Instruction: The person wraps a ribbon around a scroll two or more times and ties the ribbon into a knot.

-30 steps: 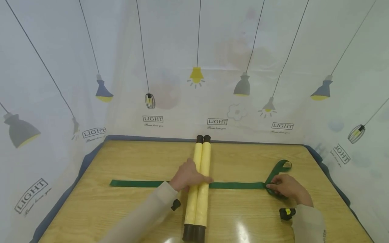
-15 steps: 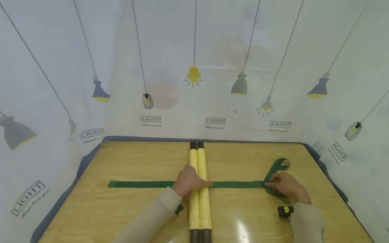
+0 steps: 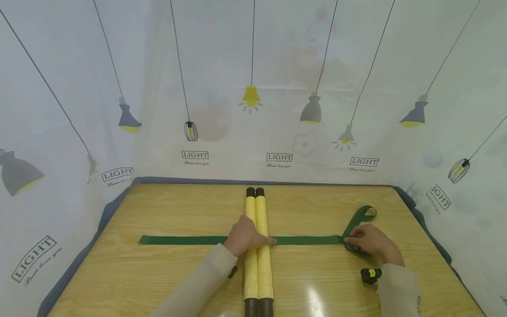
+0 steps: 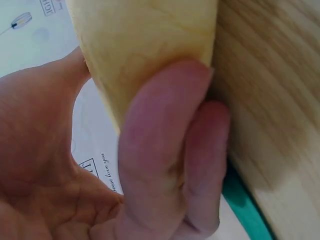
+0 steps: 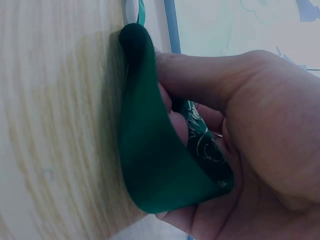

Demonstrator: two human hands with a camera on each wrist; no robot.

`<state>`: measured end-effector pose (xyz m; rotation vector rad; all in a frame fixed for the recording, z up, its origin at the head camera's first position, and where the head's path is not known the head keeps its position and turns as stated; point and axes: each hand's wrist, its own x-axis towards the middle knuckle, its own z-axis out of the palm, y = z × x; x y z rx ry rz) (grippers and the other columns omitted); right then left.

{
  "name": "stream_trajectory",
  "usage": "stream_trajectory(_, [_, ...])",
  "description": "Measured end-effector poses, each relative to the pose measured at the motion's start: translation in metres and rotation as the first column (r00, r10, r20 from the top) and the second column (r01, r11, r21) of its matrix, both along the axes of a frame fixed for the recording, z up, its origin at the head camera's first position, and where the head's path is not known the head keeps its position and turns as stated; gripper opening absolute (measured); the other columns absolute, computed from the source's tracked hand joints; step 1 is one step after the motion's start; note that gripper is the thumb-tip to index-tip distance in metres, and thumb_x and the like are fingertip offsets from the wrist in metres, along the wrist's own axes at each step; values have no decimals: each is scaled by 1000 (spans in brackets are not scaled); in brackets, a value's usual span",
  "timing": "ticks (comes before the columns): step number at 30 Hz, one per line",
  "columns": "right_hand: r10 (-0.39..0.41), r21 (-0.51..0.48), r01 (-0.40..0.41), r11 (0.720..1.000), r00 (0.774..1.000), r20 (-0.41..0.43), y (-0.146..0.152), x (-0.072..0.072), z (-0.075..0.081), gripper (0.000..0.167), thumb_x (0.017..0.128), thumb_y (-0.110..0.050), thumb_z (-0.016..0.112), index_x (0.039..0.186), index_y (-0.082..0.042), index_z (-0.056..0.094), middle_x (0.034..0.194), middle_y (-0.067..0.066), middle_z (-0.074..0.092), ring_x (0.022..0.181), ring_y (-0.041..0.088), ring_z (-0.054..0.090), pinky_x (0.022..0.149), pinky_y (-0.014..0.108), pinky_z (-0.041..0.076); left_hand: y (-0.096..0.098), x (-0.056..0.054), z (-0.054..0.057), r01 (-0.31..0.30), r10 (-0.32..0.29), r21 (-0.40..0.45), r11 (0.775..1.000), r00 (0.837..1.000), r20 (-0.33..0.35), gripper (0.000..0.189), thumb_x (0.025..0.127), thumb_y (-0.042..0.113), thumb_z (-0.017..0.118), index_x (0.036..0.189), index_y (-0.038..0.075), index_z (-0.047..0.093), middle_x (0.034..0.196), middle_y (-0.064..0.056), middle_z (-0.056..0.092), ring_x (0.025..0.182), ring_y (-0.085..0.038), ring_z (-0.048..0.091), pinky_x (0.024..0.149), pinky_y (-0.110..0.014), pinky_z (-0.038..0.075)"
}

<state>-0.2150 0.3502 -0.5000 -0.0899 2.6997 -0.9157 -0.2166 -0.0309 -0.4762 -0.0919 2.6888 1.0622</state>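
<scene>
Two yellow tubes with dark end caps (image 3: 264, 268) lie side by side on the table, pointing away from me. My left hand (image 3: 245, 235) grips the pair near the middle, thumb across to the right side. In the left wrist view, its curled fingers (image 4: 160, 135) press against a yellow tube (image 4: 145, 35). A green ribbon (image 3: 305, 240) runs crosswise under the tubes, flat on both sides. At its right, my right hand (image 3: 372, 241) pinches the ribbon, whose slack rises in a loop beyond the fingers. Pale patterning shows on one ribbon face (image 5: 207, 150) in the right wrist view.
The wooden table (image 3: 182, 207) has a blue-grey border along its edges. A white curtain (image 3: 222, 53) printed with hanging lamps stands behind and on both sides. Black wrist devices, one with a yellow mark (image 3: 371, 275), sit beside each sleeve.
The tubes have slid toward me and turned from a slant to nearly straight, with my left hand gripping them. My right hand stays in place, pinching the ribbon.
</scene>
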Motion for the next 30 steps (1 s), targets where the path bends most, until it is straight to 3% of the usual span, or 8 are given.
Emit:
stream_trajectory(5, [-6,5,6,1000,1000,1,2,-1,-2,24,99,-26,69,99,-2,68,77,2,66,71,17,59,65,33,48,1,1,2,14,-14,-22,1000,1000,-13,96,69,50,93,130,-8,47,93,-14,57,76,-25,63,60,-38,59])
stream_trajectory(10, [-14,8,13,1000,1000,7,3,-1,-3,24,100,-26,68,99,-2,67,78,2,66,71,17,58,65,33,48,-3,-1,3,55,-57,-54,997,998,-31,68,77,56,86,101,0,55,78,-9,55,62,-21,60,48,-32,52])
stream_trajectory(16, [-26,6,26,1000,1000,15,2,0,-2,26,100,-27,68,101,-1,67,79,3,66,72,18,59,65,33,48,-14,-8,10,153,-164,-259,954,986,-21,63,86,71,67,64,14,49,60,0,44,52,-15,46,47,-28,36])
stream_trajectory(20, [-36,12,36,999,999,15,2,0,-2,26,99,-27,68,102,-1,68,79,3,66,72,17,58,65,33,48,-25,-15,13,195,-201,-263,945,980,2,64,90,72,62,58,19,46,57,3,41,51,-12,42,49,-27,34])
stream_trajectory(23, [-33,17,33,999,999,12,2,-1,-2,26,99,-27,68,101,-1,68,80,3,66,72,17,59,65,33,48,-35,-21,12,215,-222,-214,953,975,-8,61,91,68,64,62,16,49,59,3,40,53,-12,39,51,-28,35])
stream_trajectory(25, [-33,18,33,999,999,16,1,-1,-2,26,99,-28,68,101,-2,68,80,3,66,72,17,59,65,32,48,-44,-24,10,228,-239,-195,954,971,-32,57,91,64,66,73,10,61,68,1,55,60,-14,49,55,-30,43])
stream_trajectory(27, [-28,19,28,999,999,15,0,-1,-2,26,99,-28,68,100,-2,68,80,3,67,72,17,59,65,32,48,-53,-26,7,245,-258,-171,954,965,-53,57,92,60,68,96,4,69,89,-6,69,77,-19,63,67,-37,53])
stream_trajectory(30, [-30,14,30,999,999,15,-1,-1,-1,26,99,-28,69,100,-2,68,79,3,66,72,17,59,65,32,48,-67,-29,3,269,-284,-143,952,954,-99,65,93,55,70,126,0,66,124,-19,68,108,-31,67,91,-47,56])
